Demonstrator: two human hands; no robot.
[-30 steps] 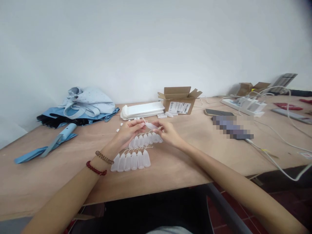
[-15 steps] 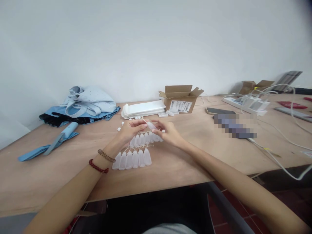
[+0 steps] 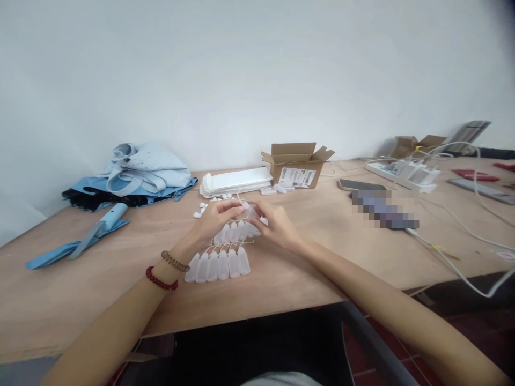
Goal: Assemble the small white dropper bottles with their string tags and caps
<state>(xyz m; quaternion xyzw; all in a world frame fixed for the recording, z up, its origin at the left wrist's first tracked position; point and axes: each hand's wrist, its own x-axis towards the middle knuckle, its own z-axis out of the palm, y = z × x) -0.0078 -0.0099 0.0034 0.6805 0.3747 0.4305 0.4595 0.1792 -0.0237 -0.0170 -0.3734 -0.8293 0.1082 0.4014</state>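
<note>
Between my hands, above the table, is a small frosted plastic bottle (image 3: 251,211) with a thin pale stem rising from its top. My left hand (image 3: 217,219) pinches it near the top, at the stem's base. My right hand (image 3: 276,222) grips its body with thumb and fingers. Just below lies a row of similar frosted bottles (image 3: 231,232), partly hidden by my hands. A nearer row of frosted bottles (image 3: 218,265) lies side by side, their thin stems bent to the right. Several small white pieces (image 3: 200,212) are scattered behind my left hand.
An open cardboard box (image 3: 298,170) stands by the wall, with frosted pieces (image 3: 277,188) before it and a white flat stack (image 3: 237,180) to its left. Folded blue fabric (image 3: 148,171) and an umbrella handle (image 3: 113,217) lie left. Phones (image 3: 362,185) and a cabled power strip (image 3: 402,176) are right.
The held bottle has turned more upright, its stem now pointing upward. Both hands stay close together, and the view has shifted slightly.
</note>
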